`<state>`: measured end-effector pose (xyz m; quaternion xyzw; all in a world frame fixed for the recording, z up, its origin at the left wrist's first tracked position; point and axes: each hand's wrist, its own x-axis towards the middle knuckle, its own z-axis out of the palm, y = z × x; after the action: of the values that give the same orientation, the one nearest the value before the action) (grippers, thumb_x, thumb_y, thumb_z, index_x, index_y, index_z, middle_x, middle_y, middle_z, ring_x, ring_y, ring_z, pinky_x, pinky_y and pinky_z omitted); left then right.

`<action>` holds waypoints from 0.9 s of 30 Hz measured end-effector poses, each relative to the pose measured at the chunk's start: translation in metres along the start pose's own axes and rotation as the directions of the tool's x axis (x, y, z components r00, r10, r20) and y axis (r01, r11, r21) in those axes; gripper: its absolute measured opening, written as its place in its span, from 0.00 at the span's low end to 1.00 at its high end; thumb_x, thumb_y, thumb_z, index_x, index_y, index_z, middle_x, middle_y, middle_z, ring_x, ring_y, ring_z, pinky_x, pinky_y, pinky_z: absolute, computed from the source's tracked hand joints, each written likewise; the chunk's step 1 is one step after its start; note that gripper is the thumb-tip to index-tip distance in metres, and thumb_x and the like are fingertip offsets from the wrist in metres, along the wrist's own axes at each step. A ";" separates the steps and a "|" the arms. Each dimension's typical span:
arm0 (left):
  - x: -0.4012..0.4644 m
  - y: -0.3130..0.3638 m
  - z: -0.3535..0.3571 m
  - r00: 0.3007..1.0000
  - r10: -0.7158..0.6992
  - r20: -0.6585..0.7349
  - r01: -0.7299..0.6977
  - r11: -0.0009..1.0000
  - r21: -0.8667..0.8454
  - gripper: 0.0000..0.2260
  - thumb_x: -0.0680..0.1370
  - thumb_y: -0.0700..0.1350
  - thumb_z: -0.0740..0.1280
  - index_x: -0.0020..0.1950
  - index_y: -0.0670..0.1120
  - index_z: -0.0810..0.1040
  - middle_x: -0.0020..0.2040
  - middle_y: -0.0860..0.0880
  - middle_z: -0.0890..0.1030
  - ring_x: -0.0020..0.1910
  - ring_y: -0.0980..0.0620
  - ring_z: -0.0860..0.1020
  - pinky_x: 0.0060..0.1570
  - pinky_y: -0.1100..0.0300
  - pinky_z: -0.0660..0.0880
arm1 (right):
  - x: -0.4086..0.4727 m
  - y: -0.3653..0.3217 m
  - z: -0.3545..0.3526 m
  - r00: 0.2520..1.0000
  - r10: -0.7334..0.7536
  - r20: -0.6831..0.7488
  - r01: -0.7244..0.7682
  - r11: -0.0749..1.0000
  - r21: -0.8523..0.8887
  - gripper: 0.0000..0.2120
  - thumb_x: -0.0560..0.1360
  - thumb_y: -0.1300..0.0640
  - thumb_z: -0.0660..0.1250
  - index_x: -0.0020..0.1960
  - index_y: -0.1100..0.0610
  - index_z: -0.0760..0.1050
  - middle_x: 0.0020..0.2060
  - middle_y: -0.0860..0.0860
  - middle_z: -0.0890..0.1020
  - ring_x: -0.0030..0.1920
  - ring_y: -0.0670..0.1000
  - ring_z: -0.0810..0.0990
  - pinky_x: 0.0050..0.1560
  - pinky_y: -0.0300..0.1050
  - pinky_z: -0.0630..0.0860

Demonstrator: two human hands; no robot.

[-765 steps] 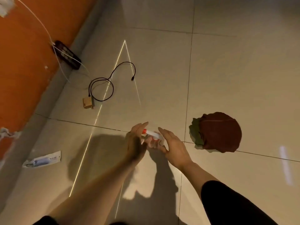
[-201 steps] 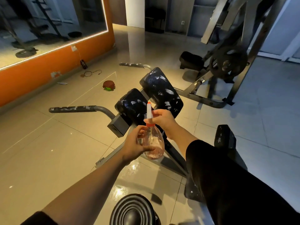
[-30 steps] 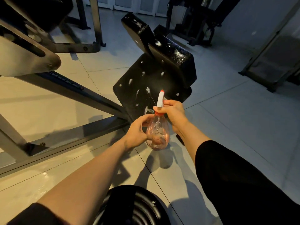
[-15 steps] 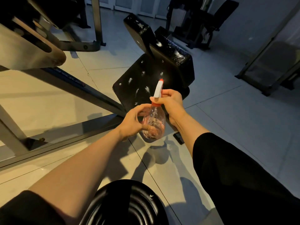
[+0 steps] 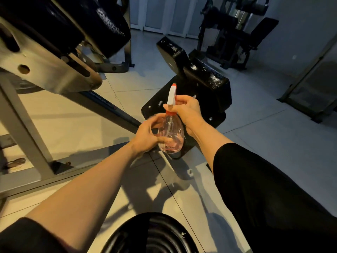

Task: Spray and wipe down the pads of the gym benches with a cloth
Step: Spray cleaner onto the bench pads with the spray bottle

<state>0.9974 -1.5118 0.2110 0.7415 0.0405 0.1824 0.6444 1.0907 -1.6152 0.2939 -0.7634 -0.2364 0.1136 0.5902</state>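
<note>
A clear spray bottle (image 5: pixel 171 136) with a white and red trigger head is held in front of me at the centre. My left hand (image 5: pixel 147 136) cups the bottle's round body. My right hand (image 5: pixel 187 112) grips its neck and trigger from the right. The nozzle points away from me toward a black gym pad (image 5: pixel 206 79) just beyond, whose flat black base panel (image 5: pixel 155 105) shows a few bolts. Another black pad (image 5: pixel 94 21) sits on the machine at the top left. No cloth is in view.
A grey steel machine frame (image 5: pixel 45 70) crosses the left side, with a bar running along the tiled floor (image 5: pixel 73 125). A round black ribbed object (image 5: pixel 151 234) lies at the bottom centre. More gym machines (image 5: pixel 235 33) stand at the back right.
Both hands and the bottle have risen a little, closer to the pad. The view has tilted up, showing more of the left machine's pad and the far equipment.
</note>
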 end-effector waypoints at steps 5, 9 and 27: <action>-0.001 0.000 -0.023 0.997 0.010 -0.071 -0.007 0.999 0.045 0.34 0.67 0.44 0.80 0.69 0.50 0.70 0.63 0.51 0.76 0.62 0.54 0.75 0.63 0.51 0.76 | 0.009 -0.012 0.022 0.999 -0.043 0.031 0.044 0.999 -0.026 0.19 0.70 0.60 0.76 0.59 0.59 0.78 0.50 0.52 0.82 0.51 0.49 0.81 0.46 0.40 0.79; -0.004 -0.002 -0.035 0.996 0.026 -0.082 -0.021 0.997 0.072 0.36 0.64 0.48 0.80 0.69 0.49 0.71 0.62 0.50 0.78 0.62 0.53 0.76 0.62 0.51 0.76 | 0.012 -0.015 0.034 0.997 -0.056 0.057 0.059 0.997 -0.051 0.14 0.69 0.59 0.77 0.52 0.57 0.78 0.45 0.48 0.81 0.46 0.44 0.80 0.38 0.33 0.74; -0.039 -0.058 -0.002 0.992 -0.128 -0.017 0.128 0.992 0.010 0.37 0.64 0.43 0.81 0.70 0.46 0.71 0.63 0.49 0.78 0.63 0.54 0.76 0.65 0.47 0.73 | -0.013 0.062 0.034 0.989 0.144 0.045 -0.144 0.990 -0.003 0.09 0.68 0.61 0.77 0.44 0.52 0.79 0.46 0.52 0.83 0.51 0.54 0.82 0.53 0.56 0.81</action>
<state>0.9702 -1.5120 0.1461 0.7396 0.0942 0.1465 0.6502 1.0784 -1.6045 0.2236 -0.7758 -0.1938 0.1731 0.5750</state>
